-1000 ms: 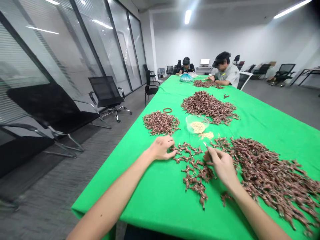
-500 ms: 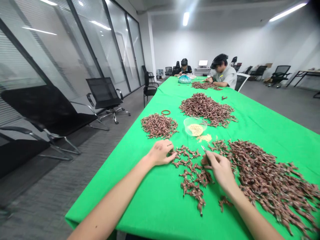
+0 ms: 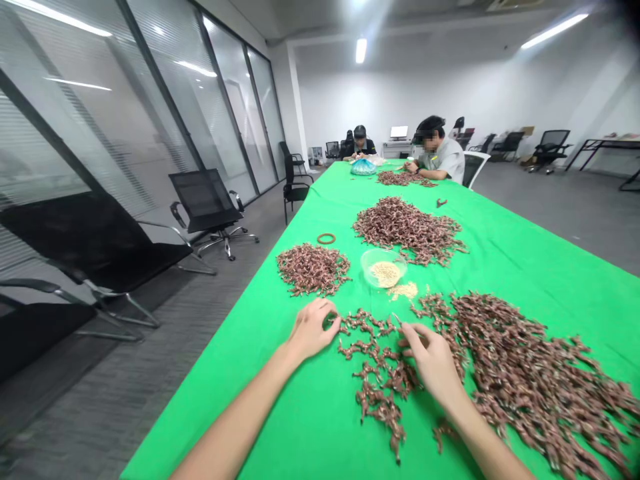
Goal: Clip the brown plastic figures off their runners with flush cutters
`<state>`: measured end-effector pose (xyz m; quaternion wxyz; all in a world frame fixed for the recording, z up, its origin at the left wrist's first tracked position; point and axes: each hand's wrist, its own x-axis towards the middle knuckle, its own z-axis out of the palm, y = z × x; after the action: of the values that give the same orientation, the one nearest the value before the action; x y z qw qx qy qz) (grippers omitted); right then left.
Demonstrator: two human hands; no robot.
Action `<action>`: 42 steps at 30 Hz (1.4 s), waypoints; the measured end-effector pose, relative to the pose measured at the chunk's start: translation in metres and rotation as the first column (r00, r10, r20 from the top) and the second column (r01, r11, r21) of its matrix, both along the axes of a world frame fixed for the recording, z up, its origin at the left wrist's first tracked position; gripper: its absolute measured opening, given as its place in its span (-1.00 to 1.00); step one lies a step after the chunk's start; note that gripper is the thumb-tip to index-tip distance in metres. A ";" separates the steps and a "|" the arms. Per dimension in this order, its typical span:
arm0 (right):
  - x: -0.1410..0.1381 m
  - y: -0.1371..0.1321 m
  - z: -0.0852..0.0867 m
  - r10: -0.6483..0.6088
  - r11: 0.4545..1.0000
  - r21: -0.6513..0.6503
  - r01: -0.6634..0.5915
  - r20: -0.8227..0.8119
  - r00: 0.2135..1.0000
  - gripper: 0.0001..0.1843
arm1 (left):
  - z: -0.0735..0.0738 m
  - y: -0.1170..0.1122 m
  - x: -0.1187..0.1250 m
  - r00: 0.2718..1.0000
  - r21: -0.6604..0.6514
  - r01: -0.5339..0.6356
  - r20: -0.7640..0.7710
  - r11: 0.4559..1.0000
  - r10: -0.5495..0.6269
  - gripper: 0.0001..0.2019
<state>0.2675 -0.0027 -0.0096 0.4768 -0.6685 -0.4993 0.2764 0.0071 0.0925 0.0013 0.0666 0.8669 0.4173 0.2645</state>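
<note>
My right hand (image 3: 429,353) pinches a slim, pointed metal tool that looks like tweezers (image 3: 397,320), its tip toward the far side of the table. Under and left of that hand lies a loose spread of small brown animal figurines (image 3: 375,393), apparently horses. My left hand (image 3: 313,328) rests at the spread's left edge, thumb and forefinger curled together next to the nearest figurines; what is between the fingertips is too small to make out. Beyond both hands stands a clear plastic bowl (image 3: 367,272) with pale grains, and a little heap of grains (image 3: 404,291) lies beside it.
A large figurine pile (image 3: 520,367) covers the right side of the green cloth (image 3: 240,380). Farther off are a smaller pile (image 3: 313,269), another big pile (image 3: 405,230) and a brown ring (image 3: 327,238). Two people sit at the far end near a blue bag (image 3: 363,167). Chairs (image 3: 207,200) stand left.
The camera view has tilted up, so the table appears lower. My left thumb and forefinger have come together in a ring shape. My right hand still holds the tool, its tip near the upper figurines.
</note>
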 end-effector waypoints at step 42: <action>0.002 -0.006 0.026 0.289 0.954 -0.004 -0.300 0.281 0.915 -0.60 | 0.000 -0.017 -0.001 0.989 -0.086 -0.075 0.118 0.993 0.085 -0.75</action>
<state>0.2697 -0.0086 0.0164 0.3677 -0.6083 -0.6618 0.2383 0.0064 0.0757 0.0014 0.1164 0.8282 0.4575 0.3022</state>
